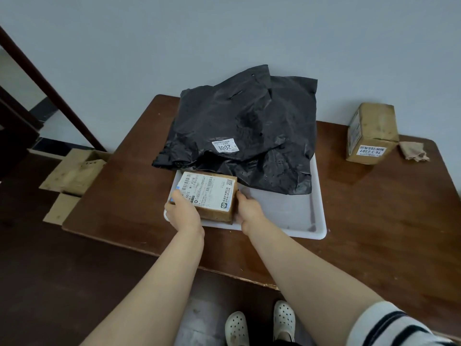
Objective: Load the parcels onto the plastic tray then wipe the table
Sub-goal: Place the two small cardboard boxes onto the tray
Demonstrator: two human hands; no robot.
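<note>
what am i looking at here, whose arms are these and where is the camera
The single picture comes from a camera worn on a person's head, looking down at their own bare arms; no machine is involved. The left hand and right hand grip a small cardboard parcel from both sides, in the near left corner of a white plastic tray. A black plastic bag parcel fills the tray's far part. On the brown table, another cardboard box stands right, beside a crumpled cloth.
</note>
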